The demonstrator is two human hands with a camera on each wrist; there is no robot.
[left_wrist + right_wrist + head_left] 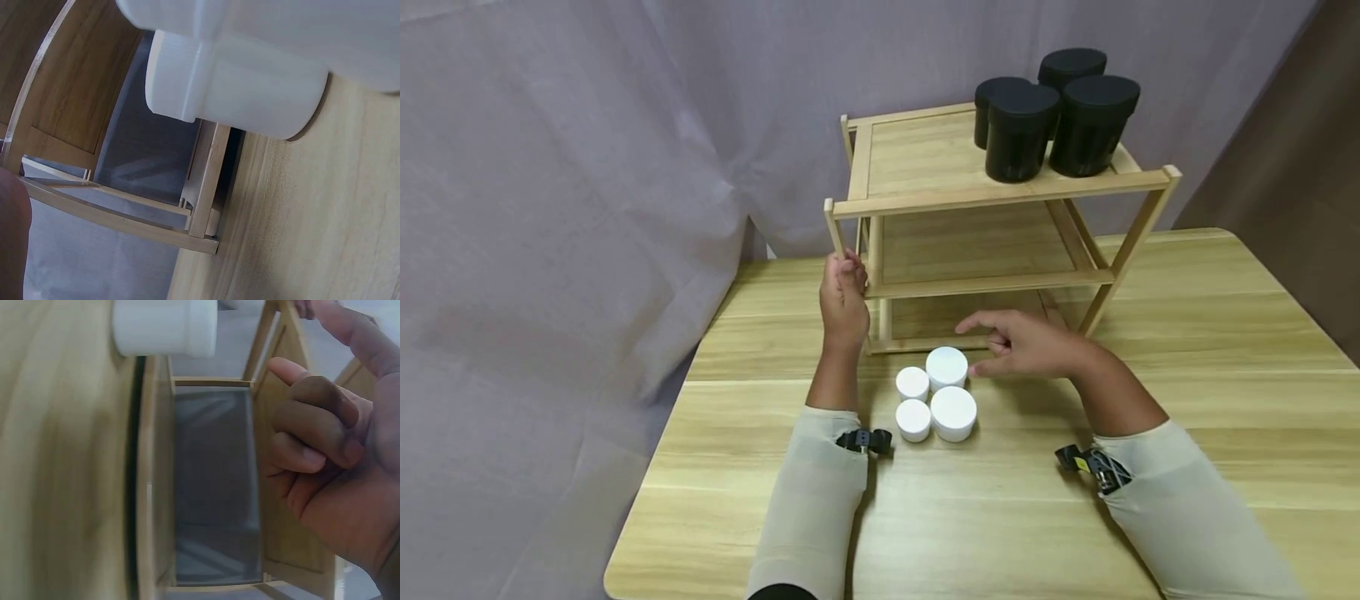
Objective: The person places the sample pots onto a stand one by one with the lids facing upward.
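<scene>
1. Pale sleeves (812, 508) are lying nearest, in front of the wooden rack (955, 200), a small dark wrist device (863, 441) showing at each cuff.
2. Of the hands, the left hand (844, 304) is gripping the rack's left front post; the right hand (1026, 343) is hovering before the rack's lowest shelf, holding nothing, index finger and thumb spreading apart, other fingers curling inward. Whether its thumb is touching a jar, I cannot tell.
3. Four white jars (953, 408), two larger and two smaller, are standing tightly clustered on the desk (737, 467), just in front of the rack.
4. Four black containers (1018, 133) are crowding toward the right end of the rack's top shelf.
5. As a judgement, a tug on the post could be shifting or tilting the rack and toppling the black containers; a careless right thumb could be knocking the nearest jar into its neighbours.
6. No brand or label is reading clearly; faint marks near the front black containers' bases are staying too small to make out.
</scene>
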